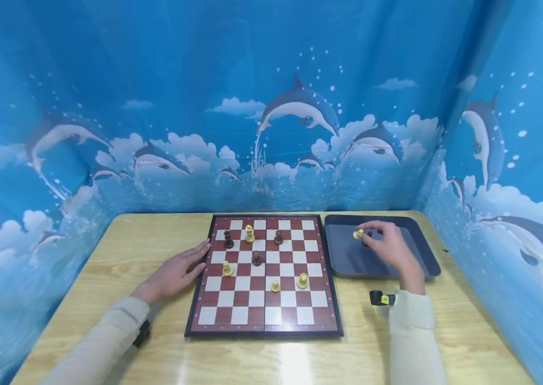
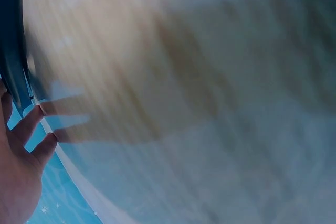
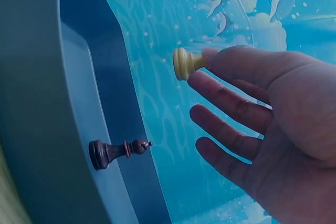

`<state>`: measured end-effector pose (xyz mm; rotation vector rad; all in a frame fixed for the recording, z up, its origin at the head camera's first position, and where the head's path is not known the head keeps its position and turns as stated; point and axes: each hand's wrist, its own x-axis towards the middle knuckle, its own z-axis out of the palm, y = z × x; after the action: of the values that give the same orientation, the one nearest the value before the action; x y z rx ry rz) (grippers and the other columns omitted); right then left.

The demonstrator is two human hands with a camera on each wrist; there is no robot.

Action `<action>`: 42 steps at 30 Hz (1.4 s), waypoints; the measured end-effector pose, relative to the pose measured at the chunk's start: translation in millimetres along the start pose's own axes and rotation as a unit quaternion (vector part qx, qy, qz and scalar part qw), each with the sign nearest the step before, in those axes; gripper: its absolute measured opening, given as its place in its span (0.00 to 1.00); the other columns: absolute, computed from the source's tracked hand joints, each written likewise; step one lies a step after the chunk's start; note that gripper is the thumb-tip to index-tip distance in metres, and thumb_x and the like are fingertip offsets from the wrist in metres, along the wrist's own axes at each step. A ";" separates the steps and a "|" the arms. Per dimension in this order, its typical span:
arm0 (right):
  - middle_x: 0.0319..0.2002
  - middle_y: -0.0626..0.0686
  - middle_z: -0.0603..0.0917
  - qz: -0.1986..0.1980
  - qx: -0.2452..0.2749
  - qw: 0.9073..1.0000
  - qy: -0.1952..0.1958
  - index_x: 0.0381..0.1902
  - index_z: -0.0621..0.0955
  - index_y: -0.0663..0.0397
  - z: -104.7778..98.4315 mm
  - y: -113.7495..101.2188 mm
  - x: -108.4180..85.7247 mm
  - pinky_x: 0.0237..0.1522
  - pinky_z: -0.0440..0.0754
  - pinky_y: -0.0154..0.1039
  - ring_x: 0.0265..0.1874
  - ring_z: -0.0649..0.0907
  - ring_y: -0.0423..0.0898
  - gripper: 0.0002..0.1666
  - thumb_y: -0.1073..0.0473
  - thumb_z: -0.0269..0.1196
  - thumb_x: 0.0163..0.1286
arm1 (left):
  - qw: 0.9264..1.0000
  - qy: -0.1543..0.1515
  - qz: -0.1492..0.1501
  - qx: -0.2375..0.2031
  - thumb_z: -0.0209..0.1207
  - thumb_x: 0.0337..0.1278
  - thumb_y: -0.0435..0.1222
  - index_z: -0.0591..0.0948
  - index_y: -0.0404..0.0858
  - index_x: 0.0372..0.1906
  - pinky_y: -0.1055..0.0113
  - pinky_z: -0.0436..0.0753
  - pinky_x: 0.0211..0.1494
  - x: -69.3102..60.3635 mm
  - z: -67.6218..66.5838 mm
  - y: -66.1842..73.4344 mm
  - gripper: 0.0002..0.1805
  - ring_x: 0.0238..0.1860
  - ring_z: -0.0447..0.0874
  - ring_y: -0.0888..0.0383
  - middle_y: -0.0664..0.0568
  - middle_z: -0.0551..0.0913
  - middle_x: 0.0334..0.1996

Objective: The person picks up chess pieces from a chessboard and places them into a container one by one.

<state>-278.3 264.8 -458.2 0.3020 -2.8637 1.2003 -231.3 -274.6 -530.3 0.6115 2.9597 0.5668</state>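
Observation:
Over the dark grey tray [image 1: 345, 262], my right hand [image 1: 388, 247] pinches a pale yellow chess piece [image 1: 358, 234] between thumb and forefinger. The right wrist view shows the base of this pale piece [image 3: 182, 64] facing away from the hand [image 3: 294, 103]; its top is hidden by the fingers. A dark bishop [image 3: 115, 152] stands in the tray beneath, apart from the fingers. My left hand [image 1: 175, 272] lies at the left edge of the chessboard [image 1: 239, 315], fingers stretched out and touching the rim. Nothing is held in the left hand [image 2: 21, 182].
Several pieces stand on the board, among them a dark knight [image 1: 257, 259], a pale pawn [image 1: 275, 286] and a tall pale piece [image 1: 249, 233]. The tray sits right of the board on the wooden table [image 1: 165, 331]. A blue dolphin-print curtain [image 1: 194, 107] surrounds the table's back and sides.

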 end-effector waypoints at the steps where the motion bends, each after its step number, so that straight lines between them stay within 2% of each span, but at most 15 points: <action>1: 0.54 0.65 0.85 0.000 -0.001 1.000 0.001 0.54 0.85 0.61 -0.6 0.6 -0.2 0.68 0.69 0.68 0.61 0.78 0.66 0.15 0.60 0.64 0.75 | 1.000 0.001 0.001 0.000 0.41 0.80 0.56 0.56 0.46 0.81 0.41 0.64 0.77 0.0 0.1 -0.1 0.34 0.78 0.60 0.42 0.51 0.53 0.81; 4: 0.51 0.64 0.87 0.003 -0.008 1.000 0.006 0.53 0.85 0.62 -2.2 4.3 -1.0 0.68 0.69 0.68 0.59 0.79 0.66 0.15 0.59 0.64 0.75 | 1.000 0.002 0.002 0.001 0.41 0.80 0.56 0.56 0.46 0.81 0.41 0.64 0.77 0.2 0.9 -0.5 0.34 0.78 0.60 0.42 0.51 0.54 0.81; 8: 0.53 0.65 0.86 0.016 -0.026 0.999 0.013 0.54 0.85 0.62 -5.6 10.7 -3.5 0.66 0.70 0.70 0.62 0.77 0.67 0.16 0.57 0.64 0.75 | 1.000 0.003 0.003 -0.001 0.42 0.80 0.55 0.56 0.46 0.81 0.42 0.64 0.77 -0.2 1.5 -0.4 0.34 0.78 0.60 0.42 0.50 0.54 0.81; 11: 0.59 0.66 0.82 0.029 -0.040 0.999 0.015 0.55 0.85 0.61 -8.3 14.5 -5.8 0.62 0.73 0.69 0.64 0.75 0.68 0.17 0.57 0.64 0.75 | 1.000 0.006 0.006 -0.001 0.42 0.80 0.55 0.56 0.45 0.81 0.42 0.65 0.77 -0.7 2.4 -0.3 0.34 0.78 0.60 0.42 0.51 0.54 0.81; 18: 0.58 0.68 0.82 0.047 -0.051 0.997 0.017 0.53 0.85 0.63 -13.1 22.7 -9.5 0.54 0.80 0.64 0.59 0.78 0.68 0.17 0.57 0.64 0.74 | 1.000 0.011 0.011 0.003 0.42 0.80 0.55 0.57 0.44 0.81 0.42 0.65 0.77 -0.3 4.3 -0.2 0.34 0.77 0.60 0.42 0.50 0.54 0.81; 35: 0.55 0.69 0.84 0.047 -0.070 0.996 0.024 0.51 0.85 0.67 -16.4 43.7 -10.9 0.64 0.71 0.70 0.63 0.75 0.71 0.17 0.59 0.65 0.72 | 1.000 0.014 0.011 0.003 0.42 0.81 0.54 0.57 0.44 0.80 0.41 0.65 0.76 -0.6 2.5 1.2 0.33 0.77 0.61 0.41 0.49 0.54 0.81; 42: 0.54 0.70 0.84 0.054 -0.083 0.995 0.015 0.49 0.86 0.68 -15.5 47.4 -10.8 0.61 0.75 0.68 0.60 0.77 0.71 0.17 0.59 0.66 0.71 | 1.000 0.013 0.012 0.005 0.42 0.81 0.54 0.57 0.44 0.81 0.42 0.66 0.76 -0.3 1.4 1.2 0.33 0.77 0.61 0.42 0.50 0.54 0.81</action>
<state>-277.4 310.1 -481.7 0.1259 -2.9620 0.9625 -230.3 -273.2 -531.2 0.6459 2.9851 0.5682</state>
